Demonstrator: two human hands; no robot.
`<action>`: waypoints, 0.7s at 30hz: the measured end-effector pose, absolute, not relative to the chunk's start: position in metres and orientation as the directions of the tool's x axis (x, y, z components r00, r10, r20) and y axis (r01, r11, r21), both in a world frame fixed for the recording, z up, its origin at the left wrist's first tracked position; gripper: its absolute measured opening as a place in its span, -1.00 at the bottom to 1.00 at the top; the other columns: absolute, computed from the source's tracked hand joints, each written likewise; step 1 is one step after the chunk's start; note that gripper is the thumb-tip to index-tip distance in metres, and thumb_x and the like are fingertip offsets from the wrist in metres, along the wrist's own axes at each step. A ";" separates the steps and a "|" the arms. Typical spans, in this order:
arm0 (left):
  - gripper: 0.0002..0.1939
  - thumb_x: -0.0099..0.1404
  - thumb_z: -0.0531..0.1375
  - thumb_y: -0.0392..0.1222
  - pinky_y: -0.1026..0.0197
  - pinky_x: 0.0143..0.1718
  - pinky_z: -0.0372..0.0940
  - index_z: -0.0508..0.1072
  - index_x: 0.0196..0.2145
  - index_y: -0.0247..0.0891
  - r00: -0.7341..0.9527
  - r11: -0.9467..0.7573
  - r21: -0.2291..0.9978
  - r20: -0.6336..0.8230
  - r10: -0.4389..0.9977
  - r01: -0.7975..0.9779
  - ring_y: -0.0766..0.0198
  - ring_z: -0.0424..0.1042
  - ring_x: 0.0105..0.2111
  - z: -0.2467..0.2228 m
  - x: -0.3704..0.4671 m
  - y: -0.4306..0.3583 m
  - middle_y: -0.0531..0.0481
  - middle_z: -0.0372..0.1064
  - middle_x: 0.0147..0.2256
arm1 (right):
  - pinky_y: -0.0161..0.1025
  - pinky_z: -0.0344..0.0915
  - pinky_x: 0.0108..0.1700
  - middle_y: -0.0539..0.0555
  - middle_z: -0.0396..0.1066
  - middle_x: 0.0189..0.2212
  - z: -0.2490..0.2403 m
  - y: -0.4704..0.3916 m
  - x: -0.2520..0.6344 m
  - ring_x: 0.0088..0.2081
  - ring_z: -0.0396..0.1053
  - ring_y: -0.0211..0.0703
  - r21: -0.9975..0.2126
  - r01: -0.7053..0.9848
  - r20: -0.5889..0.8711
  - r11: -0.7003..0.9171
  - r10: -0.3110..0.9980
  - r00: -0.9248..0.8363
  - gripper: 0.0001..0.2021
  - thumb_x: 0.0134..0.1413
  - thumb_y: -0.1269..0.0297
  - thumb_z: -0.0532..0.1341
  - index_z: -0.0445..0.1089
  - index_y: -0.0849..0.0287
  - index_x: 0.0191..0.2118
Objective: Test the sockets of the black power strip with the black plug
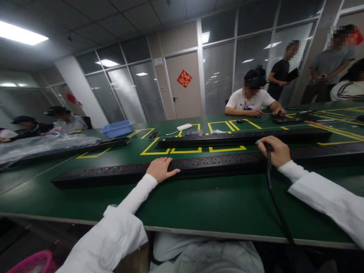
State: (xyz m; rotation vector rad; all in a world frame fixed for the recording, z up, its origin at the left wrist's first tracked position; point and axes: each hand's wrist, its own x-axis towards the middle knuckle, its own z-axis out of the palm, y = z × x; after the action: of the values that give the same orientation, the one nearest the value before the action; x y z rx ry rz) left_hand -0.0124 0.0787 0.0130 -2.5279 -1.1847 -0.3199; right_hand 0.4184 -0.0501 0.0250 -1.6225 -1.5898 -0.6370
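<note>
A long black power strip [204, 163] with a row of sockets and small red switches lies across the green table in front of me. My left hand [161, 169] grips it near its middle, fingers over the far edge and thumb along the near side. Farther right, my right hand [275, 150] is closed around a black plug [268, 147] just above the strip. Whether the plug's prongs are in a socket is hidden. From the plug a black cable [271, 193] hangs down across the table's front edge.
A second black power strip [227, 140] lies behind the first. Beyond are a white power bank [184, 127], a dark phone [154, 135] and a blue basket [117, 129]. Clear plastic wrapping [51, 146] covers items at left. A person [250, 98] works across the table [199, 212]; others are around.
</note>
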 end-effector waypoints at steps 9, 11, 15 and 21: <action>-0.33 0.10 -0.16 0.32 0.11 -0.19 0.13 0.28 -0.14 -0.30 0.653 -0.615 -0.226 0.319 0.686 0.756 0.05 0.30 -0.20 0.011 0.011 0.132 -0.19 0.32 -0.24 | -0.23 0.05 -0.48 0.23 0.39 -0.39 0.022 -0.022 0.475 -0.43 0.31 0.00 -0.245 0.899 0.587 -0.362 0.683 0.435 -0.64 -0.03 0.03 0.04 0.36 0.16 -0.23; -0.36 0.11 -0.14 0.31 0.13 -0.17 0.12 0.27 -0.13 -0.28 0.650 -0.611 -0.225 0.322 0.689 0.759 0.07 0.30 -0.19 0.011 0.017 0.147 -0.17 0.32 -0.23 | -0.23 0.07 -0.46 0.21 0.40 -0.38 0.020 -0.013 0.475 -0.42 0.31 0.00 -0.215 0.916 0.617 -0.339 0.679 0.397 -0.66 -0.02 0.09 0.02 0.35 0.16 -0.21; -0.40 0.12 -0.10 0.28 0.14 -0.16 0.12 0.27 -0.13 -0.27 0.650 -0.614 -0.221 0.324 0.687 0.758 0.08 0.29 -0.17 0.012 0.032 0.175 -0.16 0.32 -0.22 | -0.27 0.11 -0.40 0.11 0.41 -0.41 0.020 0.000 0.477 -0.40 0.33 -0.08 -0.156 0.959 0.618 -0.235 0.734 0.280 -0.73 -0.06 0.21 0.05 0.37 0.11 -0.21; -0.43 0.13 -0.07 0.24 0.15 -0.14 0.11 0.26 -0.14 -0.29 0.655 -0.624 -0.205 0.313 0.688 0.754 0.08 0.27 -0.15 0.012 0.051 0.201 -0.17 0.30 -0.19 | -0.29 0.14 -0.35 0.13 0.41 -0.40 0.020 0.015 0.492 -0.40 0.31 -0.14 -0.235 0.955 0.673 -0.182 0.679 0.296 -0.69 -0.03 0.27 0.03 0.38 0.21 -0.18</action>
State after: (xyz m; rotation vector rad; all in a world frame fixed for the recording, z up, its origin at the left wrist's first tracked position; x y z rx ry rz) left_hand 0.0514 0.2010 0.0121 -2.5570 -1.1502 -0.2935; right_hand 0.4920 0.0147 0.0202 -1.9394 -1.4532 -0.5654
